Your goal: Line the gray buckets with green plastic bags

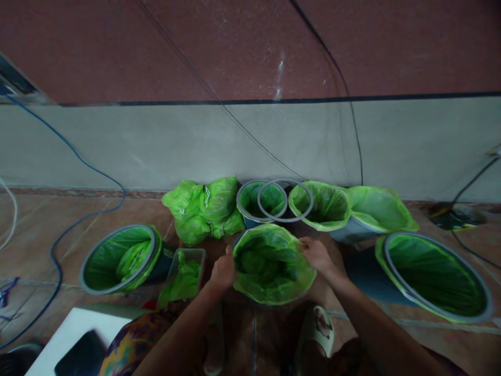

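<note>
My left hand (224, 267) and right hand (316, 254) each pinch the edge of the green liner (274, 290), which gapes just right of the plastic tub (194, 251). Pulling both sides outward evenly should, I think, keep its mouth smooth.

Dim light; a wall (176, 138) at 12 o'clock, dull red over a dark stripe (391, 98), pale grey below; brown tiled floor (274, 339) at 6; white flat surface (74, 322) at 8
</note>
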{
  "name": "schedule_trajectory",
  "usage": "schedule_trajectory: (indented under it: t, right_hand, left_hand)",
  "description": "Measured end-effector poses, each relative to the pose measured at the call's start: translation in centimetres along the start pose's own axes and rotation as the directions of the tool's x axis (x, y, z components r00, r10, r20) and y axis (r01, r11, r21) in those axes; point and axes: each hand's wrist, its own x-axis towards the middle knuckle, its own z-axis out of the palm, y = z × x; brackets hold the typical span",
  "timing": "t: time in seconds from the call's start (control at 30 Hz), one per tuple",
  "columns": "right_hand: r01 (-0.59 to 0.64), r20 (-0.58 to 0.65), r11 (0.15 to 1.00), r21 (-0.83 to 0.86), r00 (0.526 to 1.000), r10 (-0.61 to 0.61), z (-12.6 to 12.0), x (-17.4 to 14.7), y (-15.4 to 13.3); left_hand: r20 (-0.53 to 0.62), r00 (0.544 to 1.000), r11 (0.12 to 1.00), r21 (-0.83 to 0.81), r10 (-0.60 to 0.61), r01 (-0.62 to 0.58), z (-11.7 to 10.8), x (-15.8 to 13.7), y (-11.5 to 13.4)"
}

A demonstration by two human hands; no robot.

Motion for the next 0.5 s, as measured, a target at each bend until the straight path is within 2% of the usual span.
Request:
schedule_trajectory:
  t: [0.13, 0.23, 0.33, 0.43, 0.5]
  right_hand:
    - [-0.027, 0.127, 0.959, 0.283, 0.992, -0.01, -0.1, -0.6, -1.0]
    - [-0.067, 0.239, 0.848, 0.525, 0.968, -0.072, -0.5, -1.5, -2.1]
    - [-0.145, 0.328, 0.718, 0.681, 0.937, -0.122, -1.0, -2.6, -3.0]
    - [-0.27, 0.465, 0.598, 0.755, 0.863, -0.198, -1.7, -3.5, -3.3]
    - [-0.296, 0.55, 0.6, 0.743, 0.781, -0.296, -2.3, -3.9, -3.2]
  left_hand:
    - [-0.096, 0.994, 0.998, 0.0, 0.061, -0.062, -0.7, 0.1, 0.5]
    - [-0.161, 0.987, 0.998, -0.042, 0.028, -0.036, -2.3, 0.2, 0.9]
    - [-0.244, 0.97, 0.991, -0.135, -0.012, -0.022, -3.4, 0.4, 1.1]
    - [-0.405, 0.913, 0.958, -0.279, -0.052, -0.069, -3.8, 0.8, 1.3]
    - [-0.508, 0.855, 0.916, -0.383, -0.1, -0.12, -3.7, 1.2, 1.2]
